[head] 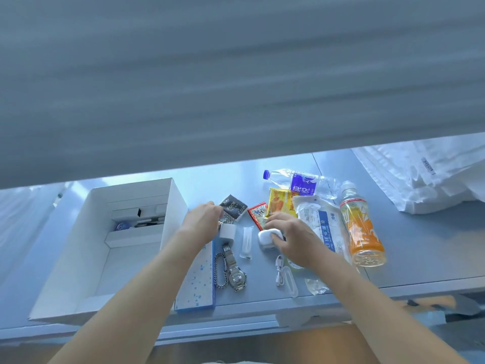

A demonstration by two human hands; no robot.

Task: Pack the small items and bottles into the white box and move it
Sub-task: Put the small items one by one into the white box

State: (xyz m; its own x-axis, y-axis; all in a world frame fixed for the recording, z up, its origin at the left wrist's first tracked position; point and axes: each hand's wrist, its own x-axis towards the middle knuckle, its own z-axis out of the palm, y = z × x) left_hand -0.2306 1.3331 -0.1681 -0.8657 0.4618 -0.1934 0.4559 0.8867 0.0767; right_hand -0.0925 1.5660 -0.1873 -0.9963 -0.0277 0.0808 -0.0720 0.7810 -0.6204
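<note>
Left hand (pixel 203 219) fingers (pixel 219 224) closed on small white block (pixel 227 230), white box (pixel 105 248) just left. Right hand (pixel 291 239) fingers (pixel 275 236) wrapped round white earbud case (pixel 265 239); bottles (pixel 362 227) beyond, on the surface (pixel 420 245).

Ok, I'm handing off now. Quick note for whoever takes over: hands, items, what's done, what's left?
Left hand: closing on the small white cube beside the white box.
Right hand: fingers on the white earbud case.
On the table: water bottle, orange drink bottle, watch, chain bracelet, cable, snack packets.
Done: the box holds a few things at its far end.
Left: pack everything else, then move the box.
</note>
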